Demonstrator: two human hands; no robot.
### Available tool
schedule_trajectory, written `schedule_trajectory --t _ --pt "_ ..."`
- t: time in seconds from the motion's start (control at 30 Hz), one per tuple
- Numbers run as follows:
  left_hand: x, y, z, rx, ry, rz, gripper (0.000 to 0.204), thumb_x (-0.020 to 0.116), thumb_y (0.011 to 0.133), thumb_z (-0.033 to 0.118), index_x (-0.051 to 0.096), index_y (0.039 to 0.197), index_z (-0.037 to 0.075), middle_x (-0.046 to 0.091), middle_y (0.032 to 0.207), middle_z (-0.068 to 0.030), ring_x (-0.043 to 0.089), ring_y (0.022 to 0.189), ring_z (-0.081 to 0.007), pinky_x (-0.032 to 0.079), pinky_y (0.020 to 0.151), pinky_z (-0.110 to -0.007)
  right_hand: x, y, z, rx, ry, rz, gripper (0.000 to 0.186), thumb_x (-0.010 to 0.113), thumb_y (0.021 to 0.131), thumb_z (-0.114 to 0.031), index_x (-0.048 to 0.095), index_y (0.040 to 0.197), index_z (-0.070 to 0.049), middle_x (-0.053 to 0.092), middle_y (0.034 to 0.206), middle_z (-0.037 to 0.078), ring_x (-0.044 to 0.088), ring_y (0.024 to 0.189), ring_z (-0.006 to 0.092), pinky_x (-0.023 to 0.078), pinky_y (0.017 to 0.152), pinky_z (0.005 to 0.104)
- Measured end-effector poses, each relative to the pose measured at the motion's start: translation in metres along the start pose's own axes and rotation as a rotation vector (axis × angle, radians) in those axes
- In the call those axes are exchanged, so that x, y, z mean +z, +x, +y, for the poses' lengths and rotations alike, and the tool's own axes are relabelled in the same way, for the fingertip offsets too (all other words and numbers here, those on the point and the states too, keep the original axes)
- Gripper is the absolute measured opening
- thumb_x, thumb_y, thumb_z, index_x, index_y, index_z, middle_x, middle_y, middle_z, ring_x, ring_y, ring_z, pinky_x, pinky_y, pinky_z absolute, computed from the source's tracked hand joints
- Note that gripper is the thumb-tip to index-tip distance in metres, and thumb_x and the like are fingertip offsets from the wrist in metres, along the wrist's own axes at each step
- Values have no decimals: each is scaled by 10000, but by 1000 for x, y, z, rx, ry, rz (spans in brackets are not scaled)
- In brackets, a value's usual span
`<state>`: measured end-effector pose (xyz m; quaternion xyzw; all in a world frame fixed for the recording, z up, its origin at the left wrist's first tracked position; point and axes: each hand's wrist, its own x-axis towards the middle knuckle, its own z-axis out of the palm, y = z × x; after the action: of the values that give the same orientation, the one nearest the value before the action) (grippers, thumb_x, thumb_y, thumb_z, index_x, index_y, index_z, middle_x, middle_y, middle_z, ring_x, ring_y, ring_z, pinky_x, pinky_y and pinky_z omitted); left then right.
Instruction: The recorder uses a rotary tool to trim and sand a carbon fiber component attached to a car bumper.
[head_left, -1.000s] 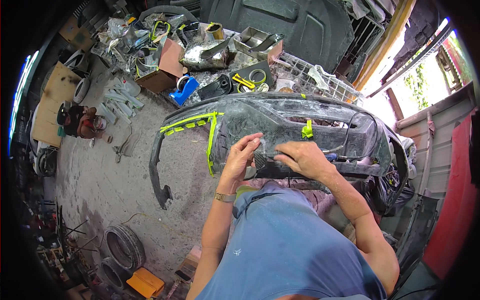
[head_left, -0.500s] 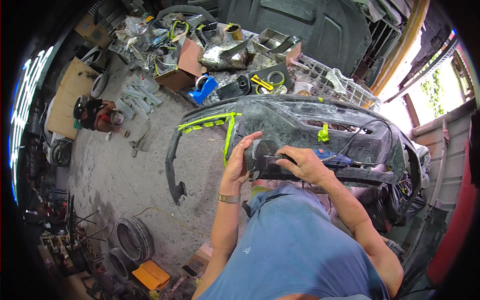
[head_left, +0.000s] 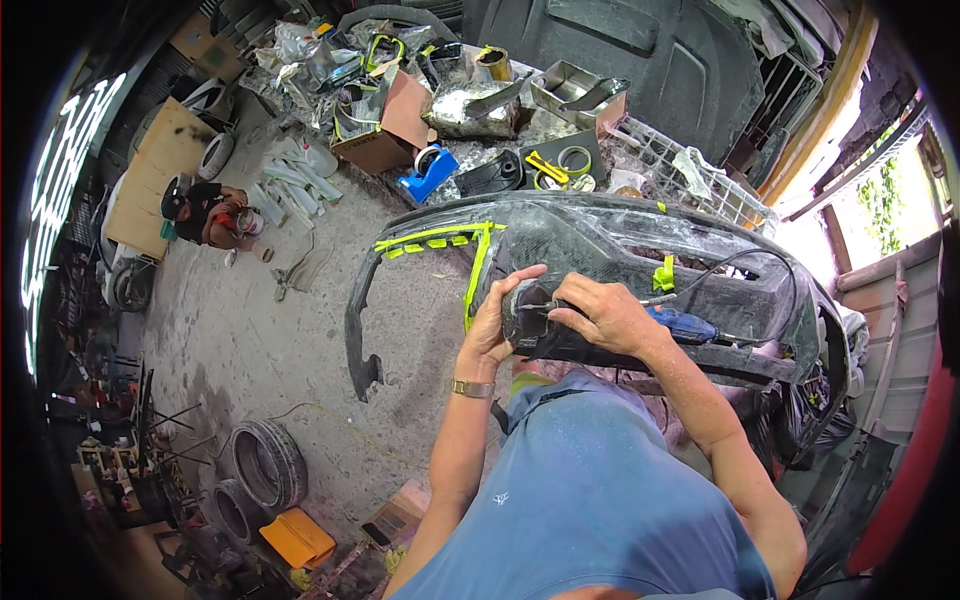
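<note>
My left hand (head_left: 490, 325) grips a small dark curved piece (head_left: 529, 331) at the near edge of a large dark car bumper (head_left: 580, 235). My right hand (head_left: 610, 318) is closed on a slim rotary-tool handpiece (head_left: 560, 306), its thin bit at the piece. A flexible shaft runs from the handpiece and loops across the bumper toward a blue tool body (head_left: 685, 325) resting on it. Bright yellow-green tape (head_left: 484, 250) lines the bumper's left part, and a crumpled bit of the same tape (head_left: 663, 273) sits near its middle.
Behind the bumper are a cluttered table with a cardboard box (head_left: 370, 150), a blue tape dispenser (head_left: 420, 185) and a wire rack (head_left: 680, 190). A crouched person (head_left: 205, 215) is at the left. Tires (head_left: 268, 462) and an orange object (head_left: 298, 535) lie lower left.
The dark piece has tilted in my left hand, and the tool handpiece now shows in my right hand against it. The view has shifted, so the scene sits further right.
</note>
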<state>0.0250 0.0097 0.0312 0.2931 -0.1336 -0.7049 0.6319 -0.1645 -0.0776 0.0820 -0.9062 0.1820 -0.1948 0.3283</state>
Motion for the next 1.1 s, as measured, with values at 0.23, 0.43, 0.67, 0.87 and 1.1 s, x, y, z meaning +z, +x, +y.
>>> schedule_trajectory --t 0.23,0.43,0.67,0.87,1.1 --pt "0 4 -2 -3 29 -17 493 528 976 332 532 1326 -14 688 1081 -119 694 916 -174 601 788 -317 -11 0 -17 4 -136 -79 293 547 973 -359 583 1011 -70 578 963 119 636 786 361 521 660 454" --pt "4 2 -2 0 35 -17 485 529 976 341 549 1310 -11 687 1094 -124 695 924 -176 599 793 -316 -13 -3 -21 10 -160 -111 283 547 972 -361 581 1032 -87 587 982 113 643 795 358 527 664 454" --pt "6 2 -2 2 54 0 479 532 976 345 557 1303 -5 690 1071 -115 699 900 -172 602 770 -312 -11 -4 -19 16 -151 -96 281 560 965 -366 586 1043 -97 598 991 108 650 799 352 531 665 452" --pt "8 1 0 -3 49 -30 479 546 976 345 558 1299 -9 692 1047 -105 700 896 -168 607 764 -311 -12 -3 -19 11 -150 -89 282 570 959 -364 599 1030 -92 604 979 106 650 794 351 529 667 452" --pt "8 -1 -1 -6 29 -18 460 559 964 295 554 1285 -34 688 1028 -110 701 867 -167 614 744 -306 -16 0 -19 -23 -129 -106 281 580 953 -359 611 1021 -88 612 992 105 649 794 351 528 670 451"
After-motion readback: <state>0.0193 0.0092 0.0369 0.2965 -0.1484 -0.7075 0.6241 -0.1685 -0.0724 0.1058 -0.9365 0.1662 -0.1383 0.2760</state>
